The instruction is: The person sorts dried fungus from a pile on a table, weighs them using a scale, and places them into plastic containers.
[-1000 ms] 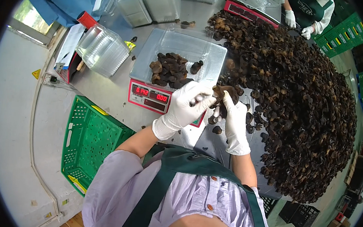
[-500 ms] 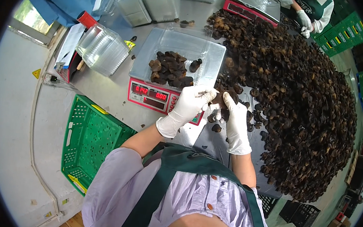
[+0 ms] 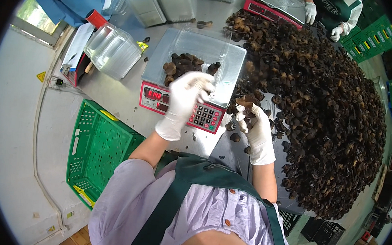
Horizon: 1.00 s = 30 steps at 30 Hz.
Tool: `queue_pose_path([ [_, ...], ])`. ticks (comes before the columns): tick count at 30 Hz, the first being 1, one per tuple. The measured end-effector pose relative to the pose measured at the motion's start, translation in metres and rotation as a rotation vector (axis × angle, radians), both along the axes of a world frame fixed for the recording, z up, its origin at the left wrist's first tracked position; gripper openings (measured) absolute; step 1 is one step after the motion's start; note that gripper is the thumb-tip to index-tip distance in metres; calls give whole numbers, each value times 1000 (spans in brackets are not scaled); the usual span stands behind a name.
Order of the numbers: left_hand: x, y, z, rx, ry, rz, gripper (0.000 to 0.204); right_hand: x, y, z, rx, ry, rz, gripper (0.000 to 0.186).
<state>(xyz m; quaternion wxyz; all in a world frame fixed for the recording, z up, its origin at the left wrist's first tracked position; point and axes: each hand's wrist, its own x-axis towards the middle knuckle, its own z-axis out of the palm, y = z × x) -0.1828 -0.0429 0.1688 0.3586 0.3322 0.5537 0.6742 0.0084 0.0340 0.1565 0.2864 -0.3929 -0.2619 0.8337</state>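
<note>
We hold our left hand over the near edge of the clear tray on the scale. Its fingers bend, but we can't tell if they pinch anything. Our right hand grips a brown mushroom piece beside the scale. More mushrooms lie in the tray.

Scale: red lit digits on display; marked keys on keypad. Wall: yellow triangular warning sign. Co-worker's dark green apron: white lettering.
</note>
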Motion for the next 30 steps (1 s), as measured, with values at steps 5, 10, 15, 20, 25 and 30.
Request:
queue_pose_path([
  [5,-73,-18,1,12,309,441,17,10,3,-17,-79,127,57,30],
  [10,-111,-38,-13,-64,676,648,21,31,-2,-20,163,19,145,36],
  [15,-114,-47,-2,-52,616,648,18,113,-22,-33,274,-313,20,32],
  [20,-117,-48,-1,-56,639,662,18,229,-57,-52,300,-664,-229,33],
  [25,-116,-34,-3,-148,666,498,20,218,-65,-48,335,-686,-338,37],
  [30,-118,-35,-5,-159,709,417,22,113,-11,-27,465,-669,-15,29],
])
